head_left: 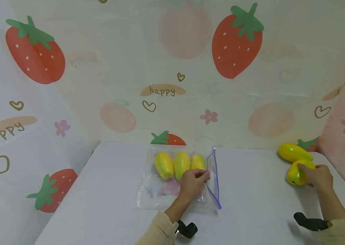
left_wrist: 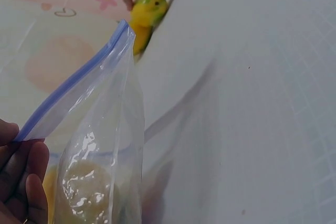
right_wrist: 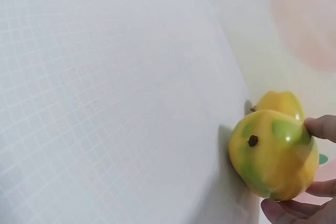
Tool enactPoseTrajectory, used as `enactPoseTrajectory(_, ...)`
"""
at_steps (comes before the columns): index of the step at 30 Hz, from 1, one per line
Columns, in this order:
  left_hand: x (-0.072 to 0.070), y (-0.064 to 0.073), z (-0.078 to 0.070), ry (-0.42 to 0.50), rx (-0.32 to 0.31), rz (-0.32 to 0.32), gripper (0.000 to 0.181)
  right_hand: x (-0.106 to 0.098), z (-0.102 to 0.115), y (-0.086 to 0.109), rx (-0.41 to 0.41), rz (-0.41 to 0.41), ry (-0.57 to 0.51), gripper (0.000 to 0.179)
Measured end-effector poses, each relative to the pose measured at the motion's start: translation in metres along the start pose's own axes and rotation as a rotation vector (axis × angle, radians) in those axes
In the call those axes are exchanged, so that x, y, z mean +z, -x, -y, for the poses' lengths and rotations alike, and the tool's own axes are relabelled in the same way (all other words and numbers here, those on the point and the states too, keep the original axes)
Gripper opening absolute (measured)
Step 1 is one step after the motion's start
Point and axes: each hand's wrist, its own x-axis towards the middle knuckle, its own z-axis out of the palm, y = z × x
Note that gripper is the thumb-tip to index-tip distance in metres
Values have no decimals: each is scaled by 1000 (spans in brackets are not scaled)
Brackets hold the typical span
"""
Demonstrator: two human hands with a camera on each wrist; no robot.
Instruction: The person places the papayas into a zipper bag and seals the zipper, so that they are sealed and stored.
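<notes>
So there's a clear plastic zip bag (head_left: 145,200) lying on the white counter (head_left: 252,197), a bit crinkled and shiny, with pink print on it. Its mouth faces right and gapes — the left hand (head_left: 191,185) is pinching it near the purple-blue zip strip (left_wrist: 92,62). Inside are three plump yellow fruits (head_left: 182,163) with a green tinge, lined up side by side toward the far edge. Over at the far right, the right hand (head_left: 321,178) grips a glossy yellow fruit with green patches (head_left: 296,174), dark stem spot facing out — and another long yellow one (head_left: 293,152) lies on its side just behind it.
</notes>
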Motion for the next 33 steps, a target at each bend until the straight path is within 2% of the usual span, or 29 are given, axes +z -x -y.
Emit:
enactPoseTrajectory(2, 0, 0, 0, 1, -4, 1, 20, 3, -7, -13, 11, 1, -21, 90)
enactPoseTrajectory(8, 1, 0, 1, 4, -9, 2, 20, 13, -43, -69, 0, -23, -30, 100)
enactPoseTrajectory(12, 1, 0, 1, 12, -6, 5, 20, 16, -53, -84, -18, -38, -37, 105)
enactPoseTrajectory(15, 1, 0, 1, 14, -5, 6, 21, 13, -45, -72, -3, -27, -53, 104)
enactPoseTrajectory(20, 1, 0, 1, 10, -11, 3, 20, 2, -14, -21, 46, 2, -100, 93)
enactPoseTrajectory(23, 1, 1, 1, 9, -13, 2, 20, -2, -5, -4, 55, 4, -121, 91)
enactPoseTrajectory(33, 1, 0, 0, -2, 6, -7, 19, -15, -10, 4, 41, -2, -165, 94)
